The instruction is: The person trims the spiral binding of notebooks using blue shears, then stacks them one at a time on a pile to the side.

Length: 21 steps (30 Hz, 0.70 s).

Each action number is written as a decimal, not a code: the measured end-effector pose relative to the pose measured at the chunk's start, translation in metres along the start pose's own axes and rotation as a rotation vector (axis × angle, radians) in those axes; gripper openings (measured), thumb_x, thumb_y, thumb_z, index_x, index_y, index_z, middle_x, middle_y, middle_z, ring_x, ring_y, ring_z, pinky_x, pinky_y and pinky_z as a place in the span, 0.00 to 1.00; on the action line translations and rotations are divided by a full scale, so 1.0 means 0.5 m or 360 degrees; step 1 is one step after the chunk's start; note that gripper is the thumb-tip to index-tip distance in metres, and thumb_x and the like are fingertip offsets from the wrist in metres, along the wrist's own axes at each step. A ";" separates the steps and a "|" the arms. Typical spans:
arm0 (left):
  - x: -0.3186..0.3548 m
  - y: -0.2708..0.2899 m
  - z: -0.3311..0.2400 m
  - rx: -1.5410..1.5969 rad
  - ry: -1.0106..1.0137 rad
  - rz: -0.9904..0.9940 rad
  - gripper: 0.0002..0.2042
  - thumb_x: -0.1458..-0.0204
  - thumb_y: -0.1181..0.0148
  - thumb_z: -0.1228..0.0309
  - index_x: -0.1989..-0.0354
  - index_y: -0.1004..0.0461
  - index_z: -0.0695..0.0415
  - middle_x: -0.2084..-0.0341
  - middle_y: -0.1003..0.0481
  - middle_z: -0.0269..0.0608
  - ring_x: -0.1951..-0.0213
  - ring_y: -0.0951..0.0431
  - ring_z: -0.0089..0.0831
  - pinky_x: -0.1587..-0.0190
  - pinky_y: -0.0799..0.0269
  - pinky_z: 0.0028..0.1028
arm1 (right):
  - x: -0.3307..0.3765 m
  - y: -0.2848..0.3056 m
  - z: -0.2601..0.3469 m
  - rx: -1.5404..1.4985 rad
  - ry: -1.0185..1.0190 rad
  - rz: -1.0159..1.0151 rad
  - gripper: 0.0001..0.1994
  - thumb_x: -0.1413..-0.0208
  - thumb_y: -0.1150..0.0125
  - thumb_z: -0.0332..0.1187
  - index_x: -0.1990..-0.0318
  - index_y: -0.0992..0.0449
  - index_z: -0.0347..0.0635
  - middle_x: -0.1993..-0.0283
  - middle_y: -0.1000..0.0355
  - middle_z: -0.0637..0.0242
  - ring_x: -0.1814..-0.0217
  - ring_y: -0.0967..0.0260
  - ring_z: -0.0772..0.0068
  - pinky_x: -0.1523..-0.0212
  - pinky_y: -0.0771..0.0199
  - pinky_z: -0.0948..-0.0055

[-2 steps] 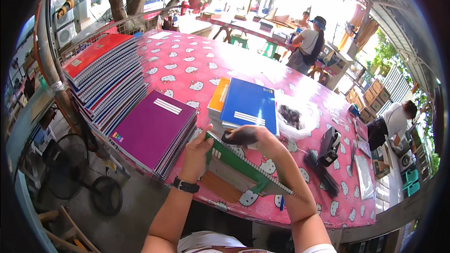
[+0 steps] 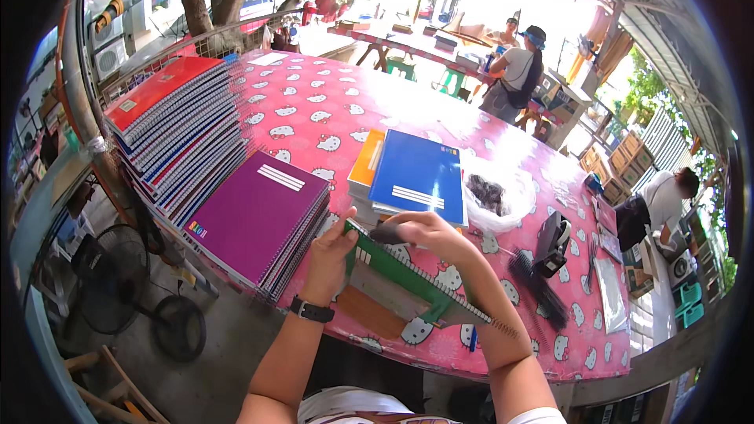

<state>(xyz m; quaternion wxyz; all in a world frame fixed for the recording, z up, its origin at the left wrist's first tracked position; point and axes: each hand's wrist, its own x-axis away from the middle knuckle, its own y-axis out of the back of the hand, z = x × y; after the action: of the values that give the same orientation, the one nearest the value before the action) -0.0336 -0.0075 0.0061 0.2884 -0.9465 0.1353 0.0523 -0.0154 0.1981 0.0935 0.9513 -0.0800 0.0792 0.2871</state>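
A: Start big: what sits on the pink patterned surface (image 2: 330,102)?

B: At the left edge, a tall slanted stack of spiral notebooks (image 2: 177,137) with a red cover on top. Next to it a lower purple-topped pile (image 2: 259,220). Toward the middle, a blue notebook (image 2: 419,177) lies over an orange one (image 2: 367,161).

A: And the thing being worked on?

B: A green-covered notebook (image 2: 408,279) lies at the near edge, just in front of the person, its spiral running diagonally down to the right.

A: The hands?

B: The left hand (image 2: 330,255) presses on the notebook's upper left end, fingers curled against it. The right hand (image 2: 420,232) is closed around a small dark object (image 2: 386,233); I cannot tell what it is.

A: How to do this well?

B: I'd judge: keep the left hand pinning the cover flat so the spiral stays aligned, and work along the coil with the 1 free hand in short strokes.
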 end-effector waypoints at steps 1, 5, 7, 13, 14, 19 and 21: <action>0.005 -0.013 -0.012 0.0030 0.0024 -0.0030 0.20 0.47 0.46 0.78 0.44 0.34 0.61 0.62 0.29 0.31 0.60 0.32 0.17 0.54 0.37 0.20 | -0.007 -0.008 0.003 0.0479 -0.0170 -0.0215 0.23 0.42 0.50 0.48 0.53 0.26 0.36 0.61 0.28 0.67 0.64 0.34 0.82 0.66 0.34 0.79; 0.005 -0.001 0.000 0.0019 -0.0098 0.0014 0.20 0.48 0.46 0.77 0.44 0.33 0.59 0.63 0.31 0.29 0.61 0.35 0.17 0.54 0.40 0.19 | -0.016 -0.008 0.012 0.0537 -0.0211 -0.0198 0.22 0.43 0.47 0.47 0.53 0.27 0.34 0.63 0.29 0.69 0.61 0.35 0.80 0.61 0.34 0.79; -0.002 0.011 0.006 0.0029 -0.0085 0.0028 0.22 0.49 0.45 0.78 0.43 0.34 0.59 0.62 0.30 0.30 0.59 0.34 0.17 0.53 0.39 0.20 | -0.029 -0.028 -0.004 0.1070 -0.0258 -0.0357 0.23 0.43 0.48 0.50 0.54 0.27 0.36 0.62 0.29 0.70 0.61 0.35 0.80 0.62 0.34 0.79; 0.010 0.057 0.039 -0.0338 0.0023 0.0281 0.24 0.57 0.36 0.79 0.48 0.32 0.59 0.61 0.28 0.32 0.57 0.31 0.18 0.56 0.34 0.21 | 0.101 0.037 -0.004 0.0797 0.0367 -0.1010 0.30 0.44 0.56 0.59 0.54 0.27 0.38 0.55 0.28 0.66 0.59 0.34 0.77 0.59 0.34 0.76; 0.013 0.076 0.054 -0.0602 -0.0059 0.0394 0.24 0.61 0.33 0.79 0.51 0.30 0.59 0.62 0.27 0.32 0.57 0.31 0.17 0.57 0.32 0.21 | 0.137 0.034 -0.004 0.0883 0.0488 -0.1267 0.29 0.44 0.53 0.58 0.54 0.27 0.37 0.55 0.28 0.64 0.60 0.34 0.76 0.58 0.34 0.74; 0.060 0.031 0.071 -0.0603 -0.0015 0.0204 0.21 0.65 0.29 0.75 0.61 0.31 0.59 0.64 0.27 0.34 0.61 0.29 0.19 0.59 0.31 0.24 | 0.442 0.095 -0.131 0.2488 -0.0721 -0.2067 0.28 0.59 0.34 0.52 0.57 0.25 0.39 0.48 0.34 0.45 0.45 0.40 0.47 0.44 0.40 0.60; 0.106 -0.006 0.106 -0.0642 -0.0001 0.0076 0.20 0.65 0.28 0.75 0.62 0.32 0.59 0.66 0.28 0.34 0.63 0.29 0.21 0.60 0.31 0.25 | 0.540 0.093 -0.204 0.2218 -0.1082 -0.2065 0.33 0.60 0.36 0.57 0.51 0.29 0.42 0.41 0.41 0.45 0.41 0.45 0.44 0.44 0.42 0.53</action>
<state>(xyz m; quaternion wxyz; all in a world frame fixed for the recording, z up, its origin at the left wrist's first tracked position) 0.0169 0.0124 -0.0458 0.0916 -0.9816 0.1443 0.0855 0.1702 0.3604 -0.0639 0.7306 0.5519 -0.1048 -0.3882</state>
